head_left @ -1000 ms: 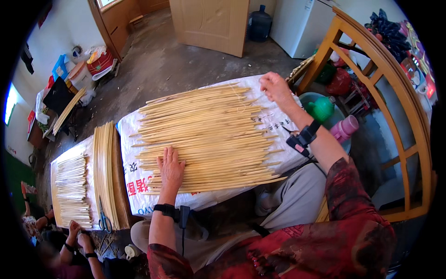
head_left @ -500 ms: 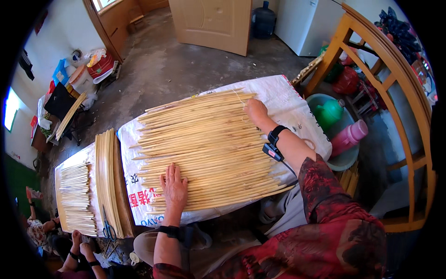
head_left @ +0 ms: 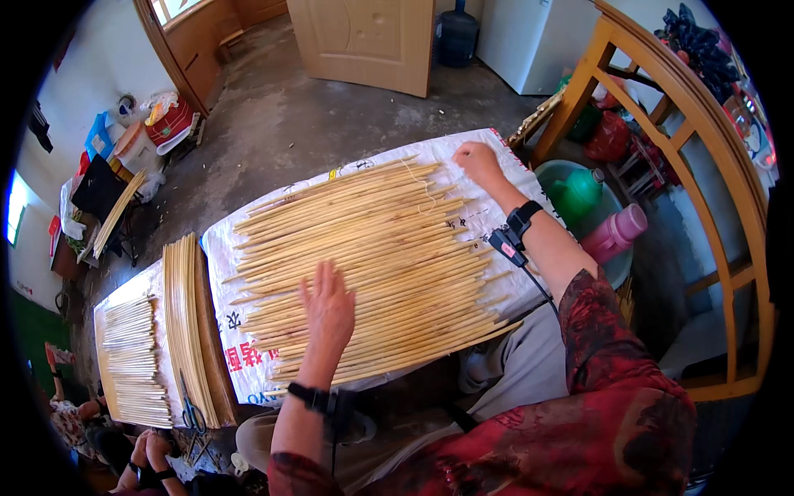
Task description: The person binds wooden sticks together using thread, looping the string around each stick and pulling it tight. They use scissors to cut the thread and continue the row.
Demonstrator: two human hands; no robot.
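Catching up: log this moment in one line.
left hand: open over stalks; right hand: curled over white sack, contents unclear; white thread: across stalks

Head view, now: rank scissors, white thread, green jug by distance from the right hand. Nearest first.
From the right hand:
1. White thread: just to its left, over the ends of the sticks.
2. Green jug: to its right, a bit lower in the picture.
3. Scissors: farthest, at the lower left.
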